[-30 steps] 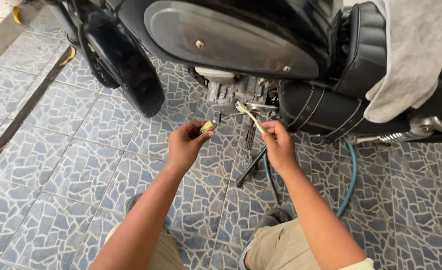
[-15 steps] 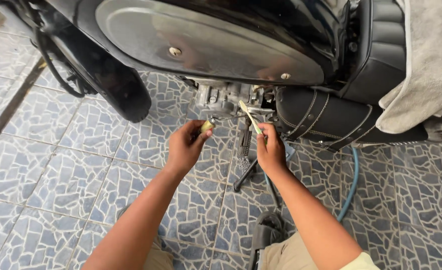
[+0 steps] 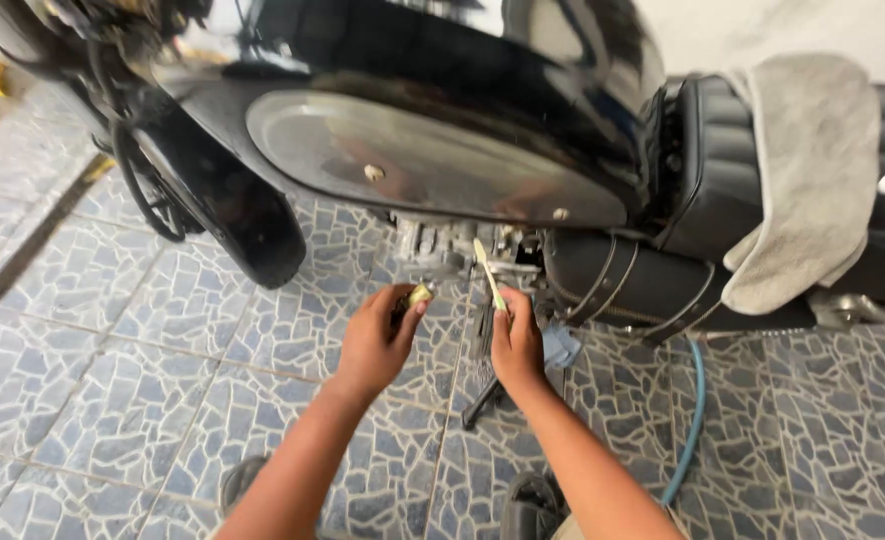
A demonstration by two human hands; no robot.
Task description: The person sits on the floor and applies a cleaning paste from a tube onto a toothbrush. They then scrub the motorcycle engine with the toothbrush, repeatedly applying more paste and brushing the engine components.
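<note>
A black motorcycle stands over me, its engine showing under the tank. My left hand grips a small yellow-green piece, perhaps a sponge, just below the engine. My right hand holds a pale, thin brush that points up toward the engine. A bit of blue cloth shows beside my right hand. Both hands are close together, a short way below the engine parts.
A grey towel lies draped over the black seat. A blue hose runs across the patterned stone tile floor. The front wheel is at the left; the black kickstand angles down between my arms.
The view has moved closer and lower toward the engine. Both hands stay near the engine, still holding the yellow-green piece and the brush.
</note>
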